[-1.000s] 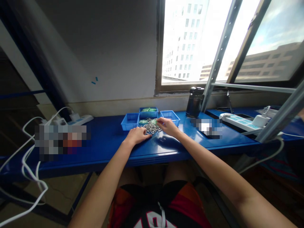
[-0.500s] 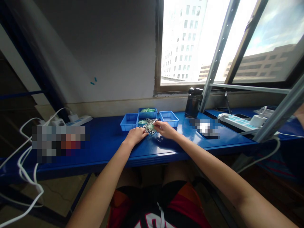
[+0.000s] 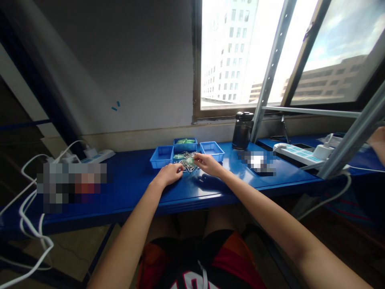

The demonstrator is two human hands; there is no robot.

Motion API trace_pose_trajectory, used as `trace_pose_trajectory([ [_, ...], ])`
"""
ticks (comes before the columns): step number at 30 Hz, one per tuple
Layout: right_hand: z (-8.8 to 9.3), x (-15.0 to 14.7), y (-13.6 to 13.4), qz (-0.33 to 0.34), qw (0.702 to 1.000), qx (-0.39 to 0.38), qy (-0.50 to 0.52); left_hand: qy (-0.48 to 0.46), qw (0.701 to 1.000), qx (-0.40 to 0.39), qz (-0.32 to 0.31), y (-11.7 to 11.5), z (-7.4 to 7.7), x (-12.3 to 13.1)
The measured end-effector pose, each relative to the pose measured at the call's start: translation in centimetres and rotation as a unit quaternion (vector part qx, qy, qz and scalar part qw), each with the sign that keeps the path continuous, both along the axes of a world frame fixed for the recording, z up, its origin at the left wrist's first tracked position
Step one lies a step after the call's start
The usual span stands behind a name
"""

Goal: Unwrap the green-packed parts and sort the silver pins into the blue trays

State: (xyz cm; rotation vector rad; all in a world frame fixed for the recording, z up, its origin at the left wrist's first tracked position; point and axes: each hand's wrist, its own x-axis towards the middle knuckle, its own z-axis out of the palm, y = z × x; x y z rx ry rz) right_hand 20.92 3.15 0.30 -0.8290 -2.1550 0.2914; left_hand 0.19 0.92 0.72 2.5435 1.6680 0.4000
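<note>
A pile of small, slim silvery metal pieces (image 3: 189,166), shaped like screws or pins, lies on the blue table between my hands. My right hand (image 3: 207,164) is at the pile's right side, its fingers pinched on a small greenish see-through plastic bag (image 3: 191,160). At the left edge of the pile rests my left hand (image 3: 170,175), fingers curled together; whatever they hold is too small to make out. Behind the pile, more green plastic bags (image 3: 185,141) fill a blue bin (image 3: 185,147). Another green bag (image 3: 178,156) lies by the pile's back left.
Blue bins stand left (image 3: 161,157) and right (image 3: 212,149) of the pile. A black bottle (image 3: 242,131) is by the window. Power strips (image 3: 300,154) and white cables (image 3: 27,204) lie at the sides. Another person's hand (image 3: 377,140) shows at the far right.
The view has shifted slightly. My left hand has drawn back a little from the pile, its fingers more curled. My right hand stays at the pile with the greenish bag.
</note>
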Motion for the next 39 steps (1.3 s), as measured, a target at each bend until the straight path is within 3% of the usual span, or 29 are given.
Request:
trace_pose_trajectory([
  [19,0.41,0.21,-0.6,0.035,0.996,-0.074,-0.027,0.047,0.993,0.02,0.103,0.09,-0.03,0.5],
  [39,0.27,0.18,-0.51,0.028,0.994,-0.037,-0.096,0.058,0.99,0.028,0.125,0.35,-0.3,0.5],
])
